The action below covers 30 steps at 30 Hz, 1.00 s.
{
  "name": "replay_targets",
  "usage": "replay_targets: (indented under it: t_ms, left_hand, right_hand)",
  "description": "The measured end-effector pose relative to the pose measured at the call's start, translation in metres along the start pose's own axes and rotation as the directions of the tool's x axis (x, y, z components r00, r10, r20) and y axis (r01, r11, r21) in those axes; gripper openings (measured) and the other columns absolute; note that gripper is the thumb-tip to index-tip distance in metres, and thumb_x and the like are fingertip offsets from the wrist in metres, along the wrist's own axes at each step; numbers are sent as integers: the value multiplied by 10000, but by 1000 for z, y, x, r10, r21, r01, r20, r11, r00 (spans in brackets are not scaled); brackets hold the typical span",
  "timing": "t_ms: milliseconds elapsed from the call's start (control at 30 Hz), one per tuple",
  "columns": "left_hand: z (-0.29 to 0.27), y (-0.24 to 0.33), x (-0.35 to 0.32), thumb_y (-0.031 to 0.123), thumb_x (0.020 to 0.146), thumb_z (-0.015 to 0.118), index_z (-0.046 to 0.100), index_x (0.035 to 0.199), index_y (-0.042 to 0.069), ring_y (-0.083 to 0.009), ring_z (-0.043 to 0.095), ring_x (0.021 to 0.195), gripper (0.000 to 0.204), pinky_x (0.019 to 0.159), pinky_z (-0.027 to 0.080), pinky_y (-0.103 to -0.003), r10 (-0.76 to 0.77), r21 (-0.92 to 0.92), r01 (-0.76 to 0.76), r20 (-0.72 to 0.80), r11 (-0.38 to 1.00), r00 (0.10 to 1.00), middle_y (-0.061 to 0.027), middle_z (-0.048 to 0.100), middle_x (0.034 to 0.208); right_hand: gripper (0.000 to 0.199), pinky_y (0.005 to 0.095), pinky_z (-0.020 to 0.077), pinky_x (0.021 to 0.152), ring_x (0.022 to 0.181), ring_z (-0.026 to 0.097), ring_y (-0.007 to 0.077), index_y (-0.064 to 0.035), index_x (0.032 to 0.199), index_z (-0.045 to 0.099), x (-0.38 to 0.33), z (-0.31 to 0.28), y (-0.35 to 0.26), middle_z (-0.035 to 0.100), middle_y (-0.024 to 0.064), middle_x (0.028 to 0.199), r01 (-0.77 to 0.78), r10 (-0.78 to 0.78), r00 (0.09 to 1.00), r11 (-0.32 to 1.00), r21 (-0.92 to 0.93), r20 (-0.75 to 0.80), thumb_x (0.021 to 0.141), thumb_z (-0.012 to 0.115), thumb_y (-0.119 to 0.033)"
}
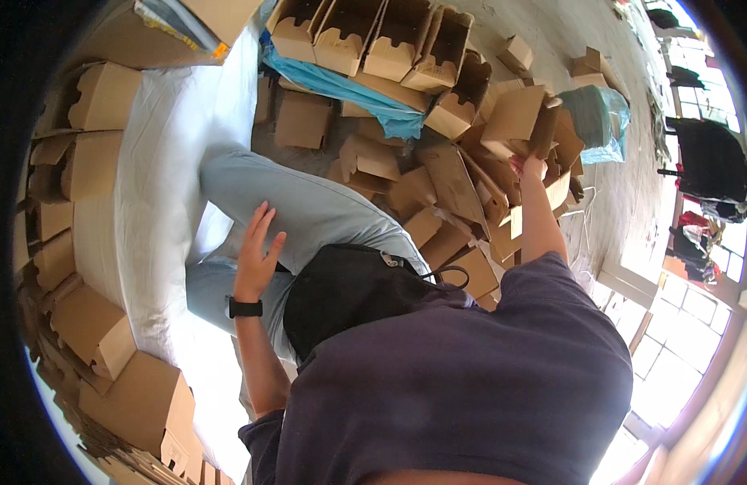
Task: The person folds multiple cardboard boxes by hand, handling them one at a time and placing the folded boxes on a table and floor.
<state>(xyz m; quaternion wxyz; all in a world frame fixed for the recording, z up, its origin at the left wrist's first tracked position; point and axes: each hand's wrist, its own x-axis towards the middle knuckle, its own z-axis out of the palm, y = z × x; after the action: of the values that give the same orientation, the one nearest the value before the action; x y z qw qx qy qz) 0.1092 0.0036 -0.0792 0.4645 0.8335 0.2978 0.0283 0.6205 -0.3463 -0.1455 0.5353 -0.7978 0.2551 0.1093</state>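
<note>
My right hand reaches out to the right, into a heap of loose brown boxes. Its fingers are closed on the lower edge of an open cardboard box, whose flaps stick up. Part of that grip is hidden behind the cardboard. Above my thigh in light blue jeans, my left hand is held with fingers spread and nothing in it. A dark watch sits on that wrist.
A white-covered surface runs along my left, with cardboard boxes lined up beyond it. Ahead stand several open boxes above blue plastic sheeting. A wrapped bluish bundle lies past the heap. A black bag rests on my lap.
</note>
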Motion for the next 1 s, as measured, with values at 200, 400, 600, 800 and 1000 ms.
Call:
replay_targets:
  t_ms: [200, 400, 600, 800, 1000]
  left_hand:
    - [-3, -3, -9, 317, 919, 526, 446, 1292, 14, -289, 327, 1317, 487, 1071, 270, -368, -35, -22, 35, -12, 999, 999, -123, 358, 1422]
    - [3, -8, -10, 305, 919, 526, 443, 1295, 22, -281, 326, 1319, 478, 1069, 273, -366, -67, -63, 64, -39, 996, 997, -120, 358, 1423]
    - [2, -5, -10, 295, 915, 533, 442, 1298, 29, -276, 329, 1318, 474, 1069, 272, -366, -92, -81, 88, -37, 993, 995, -117, 362, 1422]
    - [7, -1, -5, 295, 908, 538, 423, 1318, 48, -286, 304, 1331, 492, 1080, 257, -372, -102, -34, 100, -44, 994, 994, -106, 343, 1434]
    - [11, 11, -5, 328, 898, 540, 365, 1363, 63, -292, 262, 1350, 563, 1089, 248, -382, -118, 101, 121, -35, 987, 992, -99, 288, 1461]
  right_hand:
    - [391, 414, 539, 540, 649, 645, 299, 68, 1024, 445, 25, 11, 17, 638, 214, 802, -134, 136, 988, 991, -26, 80, 958, 414, -316]
    - [317, 377, 526, 513, 590, 616, 240, 1, 951, 550, 22, 6, 15, 642, 147, 780, -131, 117, 988, 980, -148, -102, 891, 526, -310]
    - [194, 381, 534, 614, 641, 613, 280, -18, 874, 566, -24, 28, 6, 617, 118, 751, 286, -539, 705, 811, -511, -461, 819, 566, -204]
    - [94, 257, 480, 538, 595, 562, 143, -25, 928, 585, -135, 118, 48, 593, 53, 737, 828, -648, 542, 522, -207, 535, 857, 552, -77]
    - [418, 349, 530, 697, 811, 605, 188, -110, 1292, 442, -119, 208, 189, 583, 93, 967, 663, 657, 147, 489, -567, 739, 906, 533, -241]
